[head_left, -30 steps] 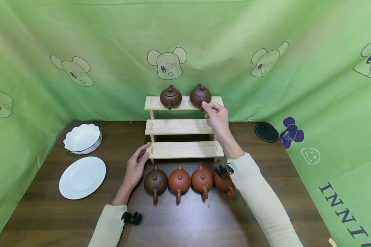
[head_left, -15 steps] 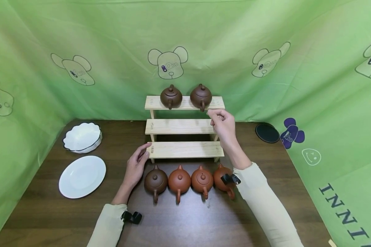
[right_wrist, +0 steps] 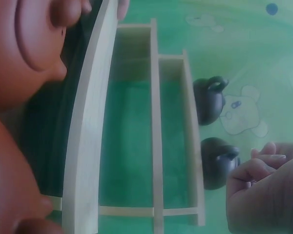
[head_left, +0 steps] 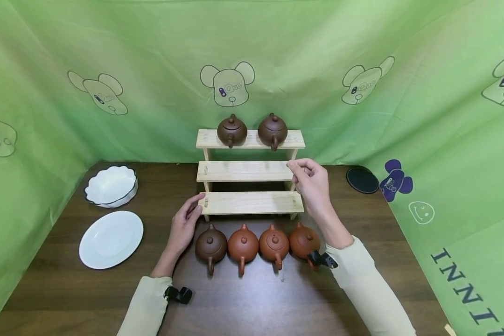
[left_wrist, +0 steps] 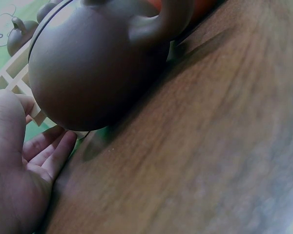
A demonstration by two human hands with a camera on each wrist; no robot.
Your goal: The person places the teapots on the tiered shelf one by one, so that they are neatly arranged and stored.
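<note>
Head view: left fingers point(head_left: 192, 201), apart, touch the stand point(head_left: 252, 203); right fingers point(head_left: 305, 163) curl together nearby.

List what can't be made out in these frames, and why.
- Rightmost orange teapot, head view: handle partly hidden behind the black wrist camera.
- Curtain lettering, head view: end cut off by the bottom edge.
- Near dark teapot, left wrist view: lid cut off by the top edge.
- Right hand, right wrist view: partly cut off by the right edge.
</note>
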